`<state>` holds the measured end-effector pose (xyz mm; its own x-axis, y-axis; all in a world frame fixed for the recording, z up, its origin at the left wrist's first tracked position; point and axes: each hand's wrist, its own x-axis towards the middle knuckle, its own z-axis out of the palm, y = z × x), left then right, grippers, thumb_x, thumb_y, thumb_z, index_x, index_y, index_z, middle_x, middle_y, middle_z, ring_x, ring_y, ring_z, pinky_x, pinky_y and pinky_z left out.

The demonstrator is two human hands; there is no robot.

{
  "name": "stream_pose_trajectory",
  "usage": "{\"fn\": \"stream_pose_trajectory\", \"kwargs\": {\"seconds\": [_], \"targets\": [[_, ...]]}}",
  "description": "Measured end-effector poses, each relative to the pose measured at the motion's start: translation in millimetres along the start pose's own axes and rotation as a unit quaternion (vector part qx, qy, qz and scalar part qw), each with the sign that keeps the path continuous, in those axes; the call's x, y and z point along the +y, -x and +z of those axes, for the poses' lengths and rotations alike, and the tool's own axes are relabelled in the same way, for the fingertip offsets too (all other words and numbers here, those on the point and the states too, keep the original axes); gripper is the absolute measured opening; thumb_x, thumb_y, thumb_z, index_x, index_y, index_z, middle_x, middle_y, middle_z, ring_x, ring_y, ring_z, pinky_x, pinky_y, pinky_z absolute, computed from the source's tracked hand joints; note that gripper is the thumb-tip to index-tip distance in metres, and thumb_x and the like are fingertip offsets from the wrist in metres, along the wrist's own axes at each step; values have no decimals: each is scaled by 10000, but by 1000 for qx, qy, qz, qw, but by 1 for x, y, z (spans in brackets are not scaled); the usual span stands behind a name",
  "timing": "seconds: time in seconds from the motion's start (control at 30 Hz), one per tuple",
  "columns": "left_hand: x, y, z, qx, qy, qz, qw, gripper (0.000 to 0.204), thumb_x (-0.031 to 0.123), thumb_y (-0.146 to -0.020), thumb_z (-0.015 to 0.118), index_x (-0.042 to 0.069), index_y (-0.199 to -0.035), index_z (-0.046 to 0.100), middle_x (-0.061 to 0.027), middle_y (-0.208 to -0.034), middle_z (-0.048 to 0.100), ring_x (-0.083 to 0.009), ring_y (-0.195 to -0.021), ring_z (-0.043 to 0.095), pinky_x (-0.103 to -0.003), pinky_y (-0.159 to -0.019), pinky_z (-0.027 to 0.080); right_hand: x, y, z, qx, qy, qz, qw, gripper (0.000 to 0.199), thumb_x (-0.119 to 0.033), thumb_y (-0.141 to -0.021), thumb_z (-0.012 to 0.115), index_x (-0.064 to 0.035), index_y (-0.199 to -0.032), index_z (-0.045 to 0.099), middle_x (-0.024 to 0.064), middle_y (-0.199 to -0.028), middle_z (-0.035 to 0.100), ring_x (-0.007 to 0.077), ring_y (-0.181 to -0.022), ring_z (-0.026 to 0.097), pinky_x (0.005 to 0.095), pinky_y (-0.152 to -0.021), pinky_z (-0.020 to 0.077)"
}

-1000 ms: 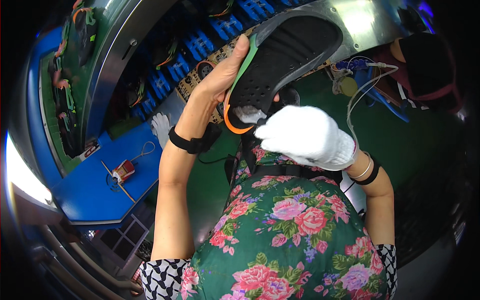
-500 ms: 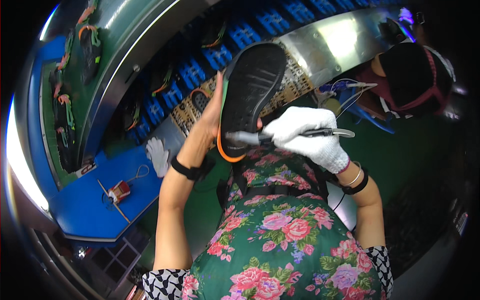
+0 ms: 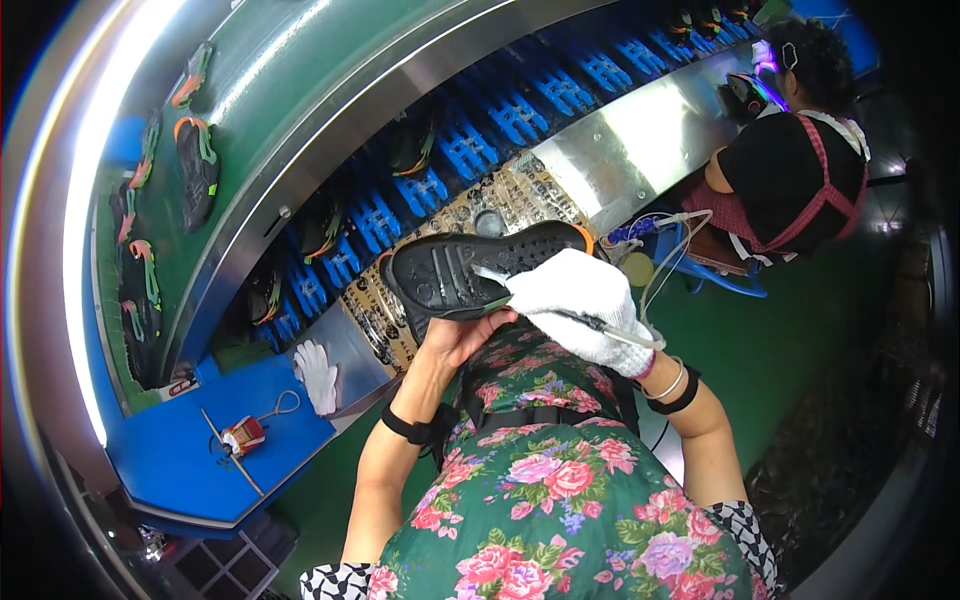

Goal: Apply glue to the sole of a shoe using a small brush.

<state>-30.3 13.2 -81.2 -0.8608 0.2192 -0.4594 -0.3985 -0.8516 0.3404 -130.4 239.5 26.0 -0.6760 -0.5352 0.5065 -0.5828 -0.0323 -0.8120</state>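
Cardboard (image 3: 370,320), smeared dark and glossy, covers part of the workbench just beyond the person in the flowered apron (image 3: 560,470), and a bare metal plate (image 3: 610,165) runs on from it to the right. Behind that I see a row of blue racks (image 3: 465,150) following the curve of a green belt (image 3: 260,75), where dark shoes (image 3: 197,175) with orange and green trim lie at the far left. Near me a blue table (image 3: 180,430) carries a small red container (image 3: 243,436) with a thin stick beside it; a loose white glove (image 3: 317,375) lies at its corner. The floor is green, and a co-worker (image 3: 780,170) sits off to the right, back mostly turned.

The black shoe sole (image 3: 450,265) is up in front of the apron, over the cardboard's near edge, patterned face upward. The bare left hand (image 3: 465,342) grips its near edge from below; the gloved right hand (image 3: 580,305) is closed around a slim brush (image 3: 492,274), its pale tip at the sole's middle.

The glove hides most of the brush's handle and one end of the sole. The left fingertips are partly out of sight underneath. A round grey thing (image 3: 489,223) behind the sole is hard to identify, and both sleeves are cut off below.
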Motion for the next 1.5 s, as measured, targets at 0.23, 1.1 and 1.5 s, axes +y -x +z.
{"fn": "stream_pose_trajectory", "kwargs": {"seconds": [0.23,1.1,1.5], "targets": [[14,7,53,-64,185,41,980,721,603,-1009,439,23,-1429,510,-216,-1370,607,-383,-1175,644,-491,-994,554,-15,-6,0,67,31,-5,997,221,8,-749,797,-47,-963,785,123,-992,769,272,-852,728,358,-760,576],[-3,-11,93,-48,120,80,988,753,593,-958,574,79,-1493,444,-126,-1431,577,-303,-1292,584,-498,-1090,489,-21,-25,29,48,65,-41,996,366,-52,-853,737,-95,-1216,725,123,-1219,721,260,-1154,669,393,-1030,500],[8,-19,78,-109,131,69,983,864,755,-893,535,199,-1535,382,-74,-1509,479,-491,-1264,542,-650,-1015,497,-39,-26,28,12,81,-11,997,326,-34,-829,735,-80,-1151,751,106,-1166,741,260,-1063,701,381,-869,566]]}}
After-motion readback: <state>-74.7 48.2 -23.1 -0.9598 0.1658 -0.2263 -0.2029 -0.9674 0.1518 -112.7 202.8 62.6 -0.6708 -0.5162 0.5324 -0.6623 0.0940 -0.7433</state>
